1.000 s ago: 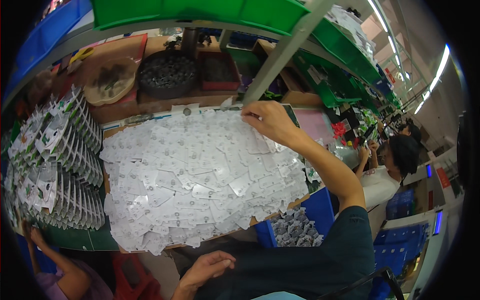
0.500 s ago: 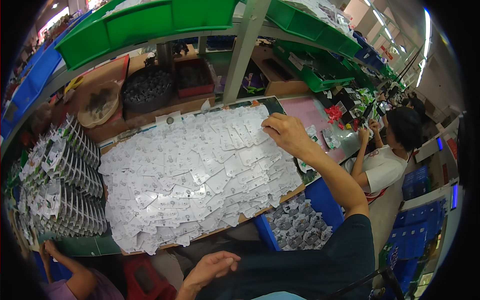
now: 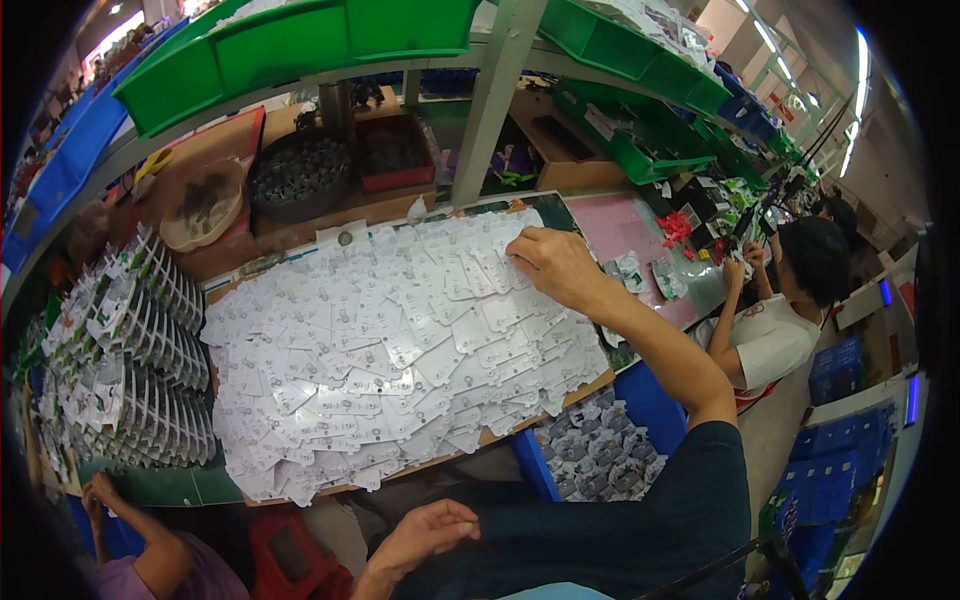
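Note:
Many thin white cards (image 3: 400,350), each with a hole and some with small clear round pieces on them, lie overlapped across a board in front of me. My right hand (image 3: 558,265) reaches over their far right corner, fingertips pinched together close to the upper cards. What sits in that pinch, if anything, is too small to make out. My left hand (image 3: 432,532) is low near my lap, away from the cards. Its fingers are curled in with the thumb against them, and the inside of the hand is hidden.
Left of the cards stand stacked racks (image 3: 150,380) of parts. A blue bin (image 3: 650,405) of grey parts sits below the board's right edge. Behind are a dark round tray (image 3: 300,190), a red tray (image 3: 428,165) and a metal post (image 3: 495,110). Co-workers sit at both sides.
My right hand has shifted slightly left over the cards, its fingers still pinched. My left hand has stayed almost in place.

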`<state>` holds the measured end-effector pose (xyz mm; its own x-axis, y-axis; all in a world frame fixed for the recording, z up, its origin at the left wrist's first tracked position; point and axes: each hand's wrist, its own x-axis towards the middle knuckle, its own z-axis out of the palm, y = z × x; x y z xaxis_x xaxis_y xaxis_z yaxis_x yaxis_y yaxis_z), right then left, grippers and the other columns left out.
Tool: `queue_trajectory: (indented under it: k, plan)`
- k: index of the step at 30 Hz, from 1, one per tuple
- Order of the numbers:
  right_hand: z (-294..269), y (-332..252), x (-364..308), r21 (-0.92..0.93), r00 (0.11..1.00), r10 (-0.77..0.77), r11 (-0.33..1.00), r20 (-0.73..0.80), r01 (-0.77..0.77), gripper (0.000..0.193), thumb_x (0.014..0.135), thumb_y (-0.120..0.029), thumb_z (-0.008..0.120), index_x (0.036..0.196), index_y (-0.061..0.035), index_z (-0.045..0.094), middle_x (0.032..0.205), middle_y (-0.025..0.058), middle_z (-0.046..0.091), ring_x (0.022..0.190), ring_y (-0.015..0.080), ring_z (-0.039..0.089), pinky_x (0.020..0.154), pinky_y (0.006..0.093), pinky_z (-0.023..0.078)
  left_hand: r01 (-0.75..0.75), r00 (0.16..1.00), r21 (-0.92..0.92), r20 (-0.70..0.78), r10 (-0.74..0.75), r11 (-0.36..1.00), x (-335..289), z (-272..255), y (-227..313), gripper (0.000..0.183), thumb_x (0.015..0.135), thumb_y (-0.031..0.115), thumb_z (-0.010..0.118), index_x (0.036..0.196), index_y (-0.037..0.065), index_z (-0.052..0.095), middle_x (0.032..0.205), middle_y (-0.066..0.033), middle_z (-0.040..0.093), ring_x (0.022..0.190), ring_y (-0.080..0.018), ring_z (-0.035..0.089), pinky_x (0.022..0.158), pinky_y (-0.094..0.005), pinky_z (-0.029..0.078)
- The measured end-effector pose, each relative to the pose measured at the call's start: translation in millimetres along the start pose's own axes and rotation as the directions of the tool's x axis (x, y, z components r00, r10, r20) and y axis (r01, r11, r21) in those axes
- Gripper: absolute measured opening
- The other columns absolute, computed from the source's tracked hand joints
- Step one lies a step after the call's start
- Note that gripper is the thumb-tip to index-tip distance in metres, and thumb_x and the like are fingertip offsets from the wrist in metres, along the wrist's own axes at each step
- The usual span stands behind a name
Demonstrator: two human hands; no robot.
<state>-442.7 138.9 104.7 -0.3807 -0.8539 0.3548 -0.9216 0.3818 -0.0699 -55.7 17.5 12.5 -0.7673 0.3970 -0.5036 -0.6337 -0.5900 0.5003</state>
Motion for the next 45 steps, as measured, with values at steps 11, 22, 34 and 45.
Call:
queue_trajectory:
  k: [11,22,34,45]
  plan:
    - [1,2,-5,0.0,1.0,0.01,1.0,0.016,-0.01,0.01,0.081,-0.007,0.067,0.09,-0.0036,0.068,0.086,0.0092,0.066,0.077,0.029,0.065,0.066,0.0387,0.052,-0.03,0.999,-0.002,-0.015,0.03,1.0,-5,0,0,0.022,0.092,0.011,0.064,0.112,0.0,0.061,0.094,-0.0027,0.065,0.061,-0.0032,0.043,0.054,-0.0174,0.034]
    - [-31,-70,11,0.216,0.999,-0.037,0.976,-0.023,0.041,0.01,0.083,-0.007,0.069,0.091,-0.0011,0.067,0.086,0.0103,0.067,0.072,0.0263,0.065,0.062,0.0347,0.052,-0.446,0.888,-0.138,-0.193,0.417,0.884,-7,7,48,0.02,0.1,0.018,0.052,0.109,0.0,0.057,0.082,-0.0094,0.062,0.048,-0.0034,0.038,0.043,-0.016,0.03]
    - [-24,-177,16,0.745,0.88,-0.211,0.633,0.425,-0.208,0.024,0.087,-0.02,0.07,0.101,-0.002,0.067,0.083,0.0134,0.068,0.067,0.0261,0.066,0.059,0.034,0.052,-0.658,0.742,-0.219,-0.348,0.573,0.72,-1,16,102,0.021,0.103,0.022,0.046,0.109,0.002,0.052,0.077,-0.0046,0.058,0.046,-0.0027,0.034,0.041,-0.0153,0.027]
    - [-19,-178,26,0.745,0.785,-0.112,0.42,0.609,-0.518,0.014,0.09,-0.01,0.067,0.098,0.0021,0.069,0.079,0.0045,0.068,0.067,0.0077,0.062,0.059,0.0225,0.05,-0.712,0.69,-0.194,-0.371,0.622,0.674,-8,8,102,0.026,0.1,0.02,0.052,0.116,0.0,0.052,0.084,-0.0056,0.06,0.051,-0.0022,0.037,0.045,-0.0156,0.028]
